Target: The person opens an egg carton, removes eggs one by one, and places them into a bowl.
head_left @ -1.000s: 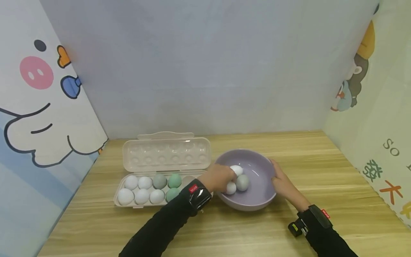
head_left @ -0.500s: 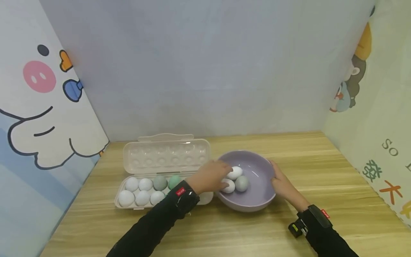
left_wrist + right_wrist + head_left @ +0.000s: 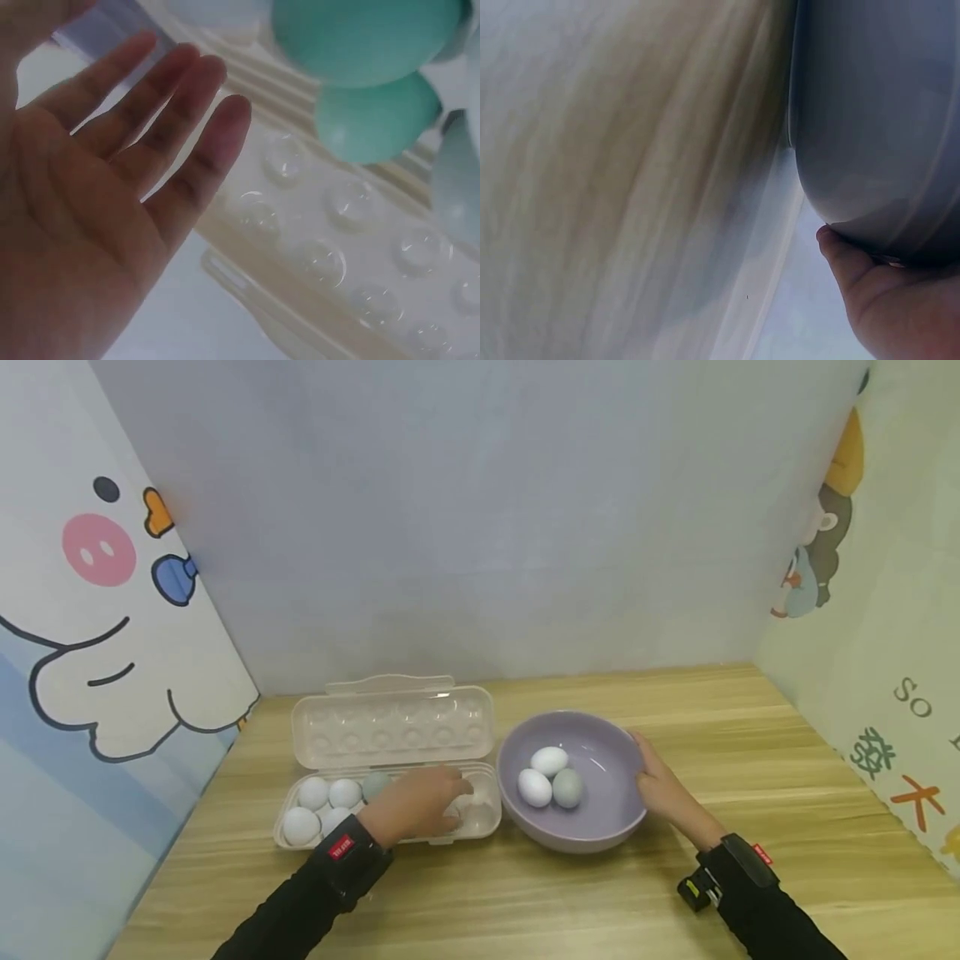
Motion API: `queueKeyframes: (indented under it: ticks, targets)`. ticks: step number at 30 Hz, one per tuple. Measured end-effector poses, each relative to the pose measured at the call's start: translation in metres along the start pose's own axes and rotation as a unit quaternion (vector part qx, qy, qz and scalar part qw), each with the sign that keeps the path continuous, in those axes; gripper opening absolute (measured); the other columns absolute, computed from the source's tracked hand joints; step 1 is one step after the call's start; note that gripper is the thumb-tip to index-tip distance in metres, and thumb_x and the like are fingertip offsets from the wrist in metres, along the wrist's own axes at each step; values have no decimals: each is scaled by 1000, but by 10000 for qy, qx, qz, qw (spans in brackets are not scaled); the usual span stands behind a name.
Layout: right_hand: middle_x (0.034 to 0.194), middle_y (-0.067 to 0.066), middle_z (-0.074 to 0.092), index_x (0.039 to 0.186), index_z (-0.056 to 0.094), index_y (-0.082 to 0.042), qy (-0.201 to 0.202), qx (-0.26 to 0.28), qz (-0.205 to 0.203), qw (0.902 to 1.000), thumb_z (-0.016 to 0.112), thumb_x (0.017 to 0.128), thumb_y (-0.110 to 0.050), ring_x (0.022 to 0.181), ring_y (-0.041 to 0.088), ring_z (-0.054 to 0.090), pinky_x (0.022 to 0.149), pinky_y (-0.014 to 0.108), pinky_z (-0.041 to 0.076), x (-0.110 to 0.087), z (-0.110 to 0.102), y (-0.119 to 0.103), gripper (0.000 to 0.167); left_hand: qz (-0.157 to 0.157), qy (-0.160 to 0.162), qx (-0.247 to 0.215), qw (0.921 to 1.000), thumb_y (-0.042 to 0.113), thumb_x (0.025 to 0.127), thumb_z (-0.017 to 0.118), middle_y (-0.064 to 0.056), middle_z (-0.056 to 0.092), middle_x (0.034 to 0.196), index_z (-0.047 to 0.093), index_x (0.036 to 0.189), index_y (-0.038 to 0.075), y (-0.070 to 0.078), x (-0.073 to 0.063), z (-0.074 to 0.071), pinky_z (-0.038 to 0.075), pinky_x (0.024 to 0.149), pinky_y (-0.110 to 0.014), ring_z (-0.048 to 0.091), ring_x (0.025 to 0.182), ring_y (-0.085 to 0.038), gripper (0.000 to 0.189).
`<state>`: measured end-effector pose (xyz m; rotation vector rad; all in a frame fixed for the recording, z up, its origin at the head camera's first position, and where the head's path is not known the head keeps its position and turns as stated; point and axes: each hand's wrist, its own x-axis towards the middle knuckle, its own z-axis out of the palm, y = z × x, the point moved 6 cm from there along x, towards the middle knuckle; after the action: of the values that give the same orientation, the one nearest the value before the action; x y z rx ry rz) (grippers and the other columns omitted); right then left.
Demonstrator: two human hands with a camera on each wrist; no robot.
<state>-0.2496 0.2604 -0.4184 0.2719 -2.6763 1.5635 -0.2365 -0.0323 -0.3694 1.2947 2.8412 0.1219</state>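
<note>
My left hand [image 3: 416, 802] is over the egg carton [image 3: 491, 814], fingers relaxed and holding nothing. The left wrist view shows its bare palm [image 3: 90, 210] beside two green eggs [image 3: 367, 37]. White eggs [image 3: 302, 825] and a grey-green egg [image 3: 375, 783] sit in the carton's left part; the hand covers others in the head view. With my right hand [image 3: 663, 789] I hold the right side of a purple bowl [image 3: 615, 777], thumb [image 3: 847, 262] against its outer wall. In the bowl lie two white eggs [image 3: 535, 787] and one grey egg [image 3: 567, 787], touching.
The carton's clear lid [image 3: 390, 731] lies folded back behind it. Wooden tabletop [image 3: 570, 910] extends in front of the bowl and to its right. A grey backdrop [image 3: 480, 527] stands behind, with printed cartoon panels [image 3: 97, 635] at the sides.
My left hand has let go of a white egg in the bowl and moved left over the carton. The right hand stays on the bowl.
</note>
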Motion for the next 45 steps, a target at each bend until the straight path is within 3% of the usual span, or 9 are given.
queueKeyframes:
  ticks: [5, 13, 20, 27, 34, 39, 45]
  targets:
    - [146, 36, 19, 144, 16, 11, 25, -19, -3, 10000, 30, 77, 15, 132, 54, 20, 103, 63, 21, 0, 1, 1, 69, 67, -63, -181, 9998, 13, 71, 76, -3, 60, 88, 70, 101, 6, -2, -7, 11, 50, 71, -32, 59, 81, -20, 31]
    - [146, 35, 20, 145, 16, 11, 28, -83, 24, 10000, 30, 76, 15, 133, 53, 20, 104, 62, 21, 0, 0, 1, 70, 396, 134, -207, 9989, 4, 71, 76, -3, 57, 81, 73, 91, 2, 0, -9, 11, 50, 70, -27, 57, 76, -18, 21]
    - [147, 36, 15, 145, 12, 11, -17, -133, 135, 9998, 28, 79, 14, 132, 55, 19, 102, 63, 22, 0, 0, 1, 68, 253, -70, -376, 9989, 1, 71, 74, -5, 60, 84, 71, 94, 1, -2, -6, 14, 51, 74, -27, 60, 79, -20, 23]
    - [147, 36, 15, 145, 12, 10, -28, -47, 144, 9999, 27, 78, 15, 133, 54, 17, 104, 63, 19, -1, 1, 1, 69, 180, -170, -457, 9986, -1, 66, 72, -2, 59, 79, 71, 86, 1, -3, -2, 14, 49, 69, -28, 56, 70, -16, 21]
    - [147, 36, 15, 145, 13, 10, 31, -106, 137, 9998, 28, 78, 14, 133, 54, 17, 104, 62, 19, 0, 0, 2, 69, 141, -35, -741, 9971, 1, 67, 71, -3, 64, 79, 71, 83, 2, -6, -1, 6, 51, 68, -29, 60, 71, -17, 16]
    - [147, 36, 15, 145, 13, 10, 49, -87, 138, 9999, 28, 78, 14, 133, 54, 17, 104, 63, 19, 0, 0, 2, 69, 186, 47, -802, 9966, 0, 68, 70, 2, 60, 74, 71, 81, 6, -8, 0, -4, 46, 60, -27, 52, 65, -10, 14]
    - [147, 36, 15, 145, 14, 11, 91, -108, 100, 9998, 28, 78, 14, 133, 53, 18, 104, 63, 18, 0, -1, 3, 68, 530, 314, -746, 9953, -2, 71, 70, -5, 64, 84, 71, 91, 0, -2, 2, -18, 51, 70, -28, 60, 77, -17, 21]
